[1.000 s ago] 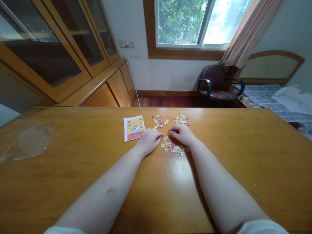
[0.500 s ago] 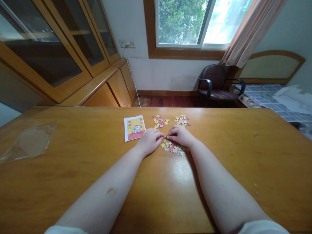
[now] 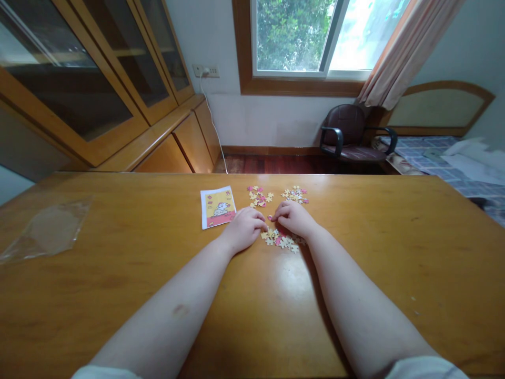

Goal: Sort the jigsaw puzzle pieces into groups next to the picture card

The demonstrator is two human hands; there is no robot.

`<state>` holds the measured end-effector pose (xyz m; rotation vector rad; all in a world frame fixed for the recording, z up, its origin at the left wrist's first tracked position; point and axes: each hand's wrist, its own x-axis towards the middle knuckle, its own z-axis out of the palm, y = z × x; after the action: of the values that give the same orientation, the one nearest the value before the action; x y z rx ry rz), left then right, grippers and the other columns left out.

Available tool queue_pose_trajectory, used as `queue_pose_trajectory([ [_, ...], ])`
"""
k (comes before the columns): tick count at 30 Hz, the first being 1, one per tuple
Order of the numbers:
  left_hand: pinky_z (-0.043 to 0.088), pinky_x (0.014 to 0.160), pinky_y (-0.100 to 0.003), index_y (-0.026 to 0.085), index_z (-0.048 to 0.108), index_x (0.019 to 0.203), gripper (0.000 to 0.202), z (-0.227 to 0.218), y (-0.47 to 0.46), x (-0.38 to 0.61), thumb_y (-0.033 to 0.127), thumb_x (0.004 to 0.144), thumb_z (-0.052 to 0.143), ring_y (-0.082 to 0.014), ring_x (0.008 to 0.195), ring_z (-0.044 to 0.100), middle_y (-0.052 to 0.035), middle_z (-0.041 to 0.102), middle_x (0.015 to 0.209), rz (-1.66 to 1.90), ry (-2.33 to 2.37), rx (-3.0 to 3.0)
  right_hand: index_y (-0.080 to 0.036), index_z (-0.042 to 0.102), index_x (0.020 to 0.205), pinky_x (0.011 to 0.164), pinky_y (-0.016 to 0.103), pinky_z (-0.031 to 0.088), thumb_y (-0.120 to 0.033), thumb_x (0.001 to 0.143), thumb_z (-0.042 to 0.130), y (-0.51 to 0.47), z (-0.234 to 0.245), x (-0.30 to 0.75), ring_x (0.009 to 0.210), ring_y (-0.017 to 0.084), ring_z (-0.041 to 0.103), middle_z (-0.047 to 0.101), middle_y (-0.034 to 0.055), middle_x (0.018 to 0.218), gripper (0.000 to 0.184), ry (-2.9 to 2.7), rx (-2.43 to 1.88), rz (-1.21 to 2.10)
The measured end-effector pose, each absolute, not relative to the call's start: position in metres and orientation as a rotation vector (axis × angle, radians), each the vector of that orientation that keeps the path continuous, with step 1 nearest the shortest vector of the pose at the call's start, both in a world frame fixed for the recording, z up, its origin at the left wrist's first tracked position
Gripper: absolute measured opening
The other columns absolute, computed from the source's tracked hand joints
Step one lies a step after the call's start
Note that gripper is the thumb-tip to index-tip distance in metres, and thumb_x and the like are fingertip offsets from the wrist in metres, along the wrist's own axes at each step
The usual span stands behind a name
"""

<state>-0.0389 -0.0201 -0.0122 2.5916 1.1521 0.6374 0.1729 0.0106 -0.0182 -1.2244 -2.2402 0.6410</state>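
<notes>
Pinched at the fingertips of my right hand [image 3: 295,218] is a small puzzle piece [image 3: 270,217] with some pink on it. The hand hovers over the back of a loose pile of puzzle pieces [image 3: 284,242], hiding part of it. My left hand [image 3: 246,228] is curled at the pile's left edge, its fingertips close together by a yellow piece; whatever is between them is hidden. Left of it lies a picture card [image 3: 218,208] with a white animal on yellow and pink, its right corner close to the left hand.
Two more groups of puzzle pieces lie farther back, one on the left [image 3: 259,198] and one on the right [image 3: 295,195]. A clear plastic bag [image 3: 51,229] rests at the table's left. Beyond the wooden table [image 3: 252,316] stand a chair [image 3: 347,129] and a glass-door cabinet [image 3: 142,113].
My hands have parted slightly after meeting over a small piece. The left fingertips have dropped toward the pile's edge, while the right hand keeps a piece at its fingertips.
</notes>
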Motion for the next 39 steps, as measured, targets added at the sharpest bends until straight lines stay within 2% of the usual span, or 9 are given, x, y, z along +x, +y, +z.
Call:
queue_pose_trajectory([
  [6, 0.043, 0.091, -0.040, 0.027, 0.073, 0.089, 0.029, -0.012, -0.020, -0.039, 0.013, 0.081, 0.049, -0.0203, 0.096, 0.056, -0.0026, 0.067, 0.099, 0.606, 1.260, 2.556, -0.024, 0.075, 0.082, 0.084, 0.030, 0.044, -0.013, 0.078, 0.051, 0.014, -0.021, 0.176, 0.087, 0.019, 0.058, 0.067, 0.0041, 0.086, 0.027, -2.117, -1.482, 0.411],
  [14, 0.043, 0.090, -0.040, 0.023, 0.071, 0.096, 0.028, -0.011, -0.021, -0.038, 0.015, 0.082, 0.048, -0.0215, 0.097, 0.056, -0.0040, 0.068, 0.100, 0.616, 1.414, 2.502, -0.023, 0.074, 0.081, 0.085, 0.031, 0.044, -0.014, 0.077, 0.054, 0.012, -0.020, 0.174, 0.087, 0.019, 0.058, 0.068, 0.0040, 0.086, 0.022, -2.112, -1.433, 0.416],
  [18, 0.043, 0.090, -0.040, 0.022, 0.069, 0.097, 0.028, -0.009, -0.022, -0.038, 0.014, 0.082, 0.047, -0.0213, 0.096, 0.057, -0.0042, 0.069, 0.099, 0.596, 1.454, 2.495, -0.023, 0.074, 0.088, 0.087, 0.033, 0.043, -0.014, 0.079, 0.053, 0.011, -0.018, 0.173, 0.088, 0.019, 0.057, 0.067, 0.0041, 0.087, 0.024, -2.166, -1.302, 0.456],
  [21, 0.040, 0.095, -0.042, 0.021, 0.067, 0.098, 0.029, -0.008, -0.021, -0.037, 0.012, 0.080, 0.046, -0.0211, 0.096, 0.058, -0.0039, 0.070, 0.098, 0.583, 1.477, 2.480, -0.028, 0.074, 0.095, 0.095, 0.038, 0.038, -0.018, 0.080, 0.056, 0.009, -0.015, 0.172, 0.097, 0.020, 0.055, 0.067, 0.0030, 0.099, 0.026, -2.268, -1.208, 0.502],
  [24, 0.036, 0.101, -0.045, 0.023, 0.065, 0.102, 0.033, -0.008, -0.021, -0.037, 0.009, 0.078, 0.045, -0.0210, 0.099, 0.059, -0.0028, 0.070, 0.101, 0.563, 1.461, 2.461, -0.034, 0.071, 0.103, 0.103, 0.047, 0.029, -0.027, 0.080, 0.061, 0.007, -0.016, 0.171, 0.114, 0.025, 0.047, 0.062, 0.0015, 0.121, 0.026, -2.381, -1.167, 0.541],
  [27, 0.034, 0.103, -0.045, 0.023, 0.063, 0.104, 0.035, -0.009, -0.021, -0.036, 0.010, 0.077, 0.046, -0.0210, 0.102, 0.058, -0.0029, 0.068, 0.106, 0.557, 1.402, 2.477, -0.035, 0.070, 0.107, 0.106, 0.050, 0.025, -0.037, 0.081, 0.062, 0.008, -0.020, 0.171, 0.124, 0.028, 0.040, 0.057, 0.0012, 0.130, 0.027, -2.423, -1.193, 0.527],
  [31, 0.034, 0.104, -0.044, 0.022, 0.063, 0.104, 0.033, -0.010, -0.022, -0.037, 0.011, 0.078, 0.046, -0.0208, 0.104, 0.057, -0.0039, 0.067, 0.107, 0.597, 1.374, 2.502, -0.029, 0.071, 0.107, 0.106, 0.048, 0.026, -0.037, 0.083, 0.059, 0.013, -0.025, 0.174, 0.122, 0.027, 0.042, 0.061, 0.0039, 0.124, 0.028, -2.347, -1.315, 0.399],
  [39, 0.036, 0.102, -0.043, 0.023, 0.066, 0.092, 0.026, -0.008, -0.021, -0.038, 0.012, 0.079, 0.046, -0.0193, 0.097, 0.058, -0.0026, 0.069, 0.099, 0.628, 1.280, 2.538, -0.025, 0.073, 0.089, 0.103, 0.049, 0.028, -0.031, 0.083, 0.056, 0.017, -0.028, 0.178, 0.118, 0.028, 0.046, 0.064, 0.0047, 0.117, 0.019, -2.077, -1.613, 0.227],
])
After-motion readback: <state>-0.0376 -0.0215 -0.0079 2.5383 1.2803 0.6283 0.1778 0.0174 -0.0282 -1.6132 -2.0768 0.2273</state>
